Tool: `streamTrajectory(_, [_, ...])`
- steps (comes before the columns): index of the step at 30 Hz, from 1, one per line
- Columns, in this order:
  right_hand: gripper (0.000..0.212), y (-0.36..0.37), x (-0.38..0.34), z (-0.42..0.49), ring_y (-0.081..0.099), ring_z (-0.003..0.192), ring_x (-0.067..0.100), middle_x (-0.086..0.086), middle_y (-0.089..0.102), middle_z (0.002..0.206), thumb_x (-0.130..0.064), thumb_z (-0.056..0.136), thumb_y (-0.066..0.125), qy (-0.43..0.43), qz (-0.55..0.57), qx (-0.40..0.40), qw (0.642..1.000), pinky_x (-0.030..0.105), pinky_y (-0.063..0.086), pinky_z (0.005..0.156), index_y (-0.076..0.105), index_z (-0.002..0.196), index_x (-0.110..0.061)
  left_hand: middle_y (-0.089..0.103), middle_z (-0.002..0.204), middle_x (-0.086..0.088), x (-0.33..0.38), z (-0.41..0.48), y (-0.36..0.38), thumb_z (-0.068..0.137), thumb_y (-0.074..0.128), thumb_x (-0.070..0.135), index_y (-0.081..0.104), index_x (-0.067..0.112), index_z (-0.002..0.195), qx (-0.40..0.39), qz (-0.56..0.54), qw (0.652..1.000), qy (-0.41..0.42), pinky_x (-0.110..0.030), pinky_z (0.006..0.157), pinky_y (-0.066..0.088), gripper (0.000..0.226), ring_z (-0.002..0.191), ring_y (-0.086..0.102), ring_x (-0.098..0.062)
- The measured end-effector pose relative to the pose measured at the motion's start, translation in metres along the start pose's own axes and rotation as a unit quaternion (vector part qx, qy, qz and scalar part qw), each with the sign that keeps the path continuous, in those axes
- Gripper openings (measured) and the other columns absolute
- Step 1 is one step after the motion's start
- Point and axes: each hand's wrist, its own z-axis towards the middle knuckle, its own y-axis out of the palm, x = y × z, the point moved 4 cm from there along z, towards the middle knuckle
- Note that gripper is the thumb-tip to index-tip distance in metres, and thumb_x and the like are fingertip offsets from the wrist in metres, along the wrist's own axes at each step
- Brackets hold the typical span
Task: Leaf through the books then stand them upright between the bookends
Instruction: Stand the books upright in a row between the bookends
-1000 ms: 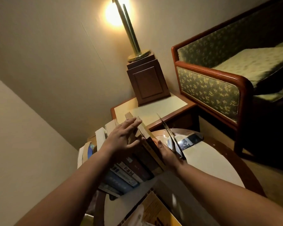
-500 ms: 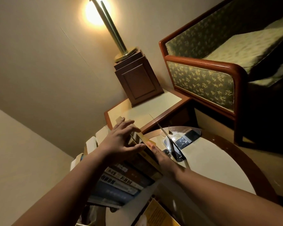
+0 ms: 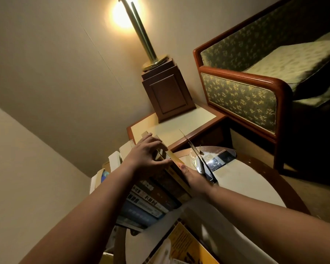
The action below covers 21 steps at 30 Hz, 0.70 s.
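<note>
yellow book (image 3: 176,162) leans between my left hand (image 3: 145,157) and right hand (image 3: 193,178), both flat, clasping nothing; easing off could topple it.

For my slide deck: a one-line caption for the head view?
Left hand and right hand press a row of books together on a round table beside a bookend.

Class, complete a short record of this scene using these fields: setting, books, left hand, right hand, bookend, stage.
setting: round table near a side table with a lamp
books: row of books standing, spines facing the camera
left hand: lies across the books' top edges
right hand: flat against the outermost book
bookend: thin plate, just beyond the right hand
stage: books upright, apparently being squared together
</note>
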Motion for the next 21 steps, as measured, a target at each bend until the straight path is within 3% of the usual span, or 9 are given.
streamTrajectory(6, [0.060,0.000,-0.002,-0.040,0.055,0.122,0.024,0.003,0.058,0.131,-0.067,0.094,0.032,-0.007,-0.018,-0.057,0.998,0.050,0.050,0.098,0.037,0.144,-0.034,0.045,0.144,0.004,0.008,-0.003,-0.003,0.077,0.074,0.051,0.064,0.030,0.114,0.000,-0.005,1.000,-0.016,-0.046,0.116,0.022,0.043,0.147,0.015,-0.019])
streamTrajectory(8, [0.060,-0.002,-0.006,-0.057,0.050,0.128,0.019,-0.003,0.053,0.138,-0.065,0.095,0.033,-0.015,-0.033,-0.072,0.997,0.037,0.048,0.100,0.034,0.147,-0.036,0.047,0.143,0.003,0.009,-0.004,-0.004,0.077,0.074,0.051,0.065,0.028,0.114,-0.001,-0.005,1.000,-0.017,-0.047,0.115,0.025,0.044,0.145,0.018,-0.020])
streamTrajectory(10, [0.051,-0.004,-0.011,-0.074,0.041,0.128,0.008,-0.011,0.045,0.138,-0.051,0.102,0.030,-0.027,-0.092,-0.070,0.993,0.012,0.039,0.093,0.032,0.149,-0.030,0.048,0.140,0.003,0.011,-0.005,-0.004,0.077,0.074,0.050,0.067,0.027,0.112,0.005,-0.010,1.000,-0.018,-0.045,0.112,0.029,0.043,0.142,0.023,-0.019])
streamTrajectory(11, [0.050,-0.005,-0.010,-0.081,0.040,0.129,0.007,-0.008,0.045,0.140,-0.045,0.104,0.030,-0.029,-0.123,-0.064,0.990,0.009,0.035,0.091,0.032,0.150,-0.026,0.049,0.139,0.002,0.011,-0.005,-0.004,0.077,0.074,0.050,0.067,0.026,0.112,0.009,-0.011,1.000,-0.017,-0.044,0.111,0.031,0.043,0.140,0.025,-0.018])
streamTrajectory(14, [0.052,-0.002,-0.005,-0.104,0.036,0.137,0.010,-0.003,0.040,0.152,-0.044,0.104,0.036,-0.046,-0.224,-0.071,0.971,0.018,0.032,0.100,0.031,0.152,-0.026,0.049,0.140,0.003,0.010,-0.007,-0.003,0.077,0.073,0.053,0.067,0.027,0.114,0.017,-0.011,1.000,-0.016,-0.042,0.110,0.030,0.046,0.141,0.025,-0.019])
streamTrajectory(18, [0.042,0.027,0.002,-0.140,0.046,0.119,0.008,-0.008,0.049,0.133,-0.049,0.099,0.045,-0.106,-0.402,-0.143,0.898,0.034,0.047,0.099,0.046,0.136,-0.029,0.052,0.124,0.004,0.008,-0.007,-0.002,0.075,0.072,0.059,0.067,0.030,0.109,0.017,-0.001,1.000,-0.013,-0.043,0.099,0.045,0.045,0.120,0.042,-0.017])
streamTrajectory(21, [0.056,0.056,0.015,-0.166,0.039,0.129,0.016,-0.003,0.040,0.145,-0.058,0.096,0.043,-0.176,-0.505,-0.225,0.815,0.042,0.042,0.107,0.037,0.144,-0.031,0.051,0.121,0.003,0.009,-0.006,-0.003,0.074,0.072,0.059,0.068,0.029,0.108,0.021,0.000,1.000,-0.019,-0.040,0.094,0.048,0.045,0.116,0.044,-0.016])
